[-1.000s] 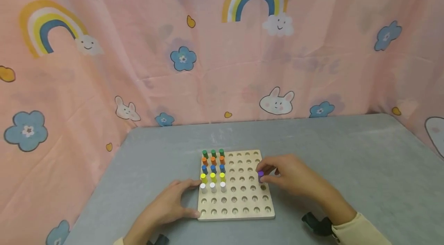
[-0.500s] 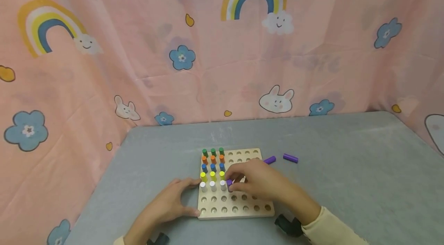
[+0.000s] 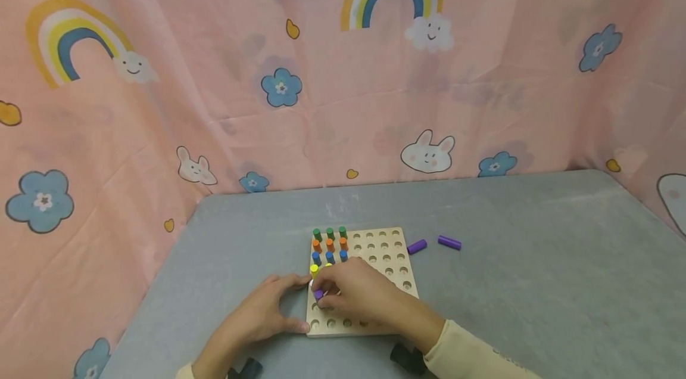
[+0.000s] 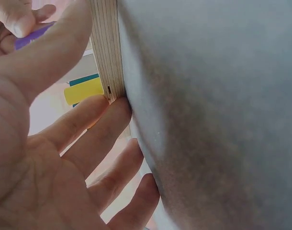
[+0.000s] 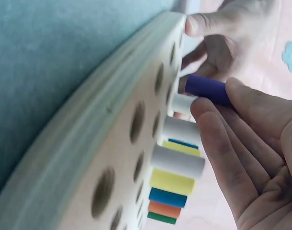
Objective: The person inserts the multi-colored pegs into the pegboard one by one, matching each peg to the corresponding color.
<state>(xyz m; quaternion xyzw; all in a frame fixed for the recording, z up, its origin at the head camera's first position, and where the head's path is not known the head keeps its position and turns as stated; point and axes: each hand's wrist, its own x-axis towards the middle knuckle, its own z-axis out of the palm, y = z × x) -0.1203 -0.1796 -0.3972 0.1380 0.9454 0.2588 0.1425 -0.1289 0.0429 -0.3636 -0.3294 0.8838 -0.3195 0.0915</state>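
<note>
A wooden pegboard (image 3: 391,252) lies on the grey table, with rows of green, orange, blue, yellow and white pegs on its left side. My right hand (image 3: 361,292) pinches a purple peg (image 5: 208,89) between thumb and fingers. That peg is over the board's left part, just in front of the white peg (image 5: 177,160) row, most of which my hand covers in the head view. Along the board's left edge rests my left hand (image 3: 262,310), thumb near the front corner and fingertips farther back. Its fingers are extended in the left wrist view, touching the wooden side.
Two loose purple pegs lie to the right of the board, one nearer peg (image 3: 417,247) and one farther peg (image 3: 449,242). Behind the grey table (image 3: 536,283) hangs a pink patterned curtain (image 3: 332,129).
My right hand has carried the purple peg leftward across the board, from its right edge to its left side. The two loose purple pegs have come into view. The left hand stays put.
</note>
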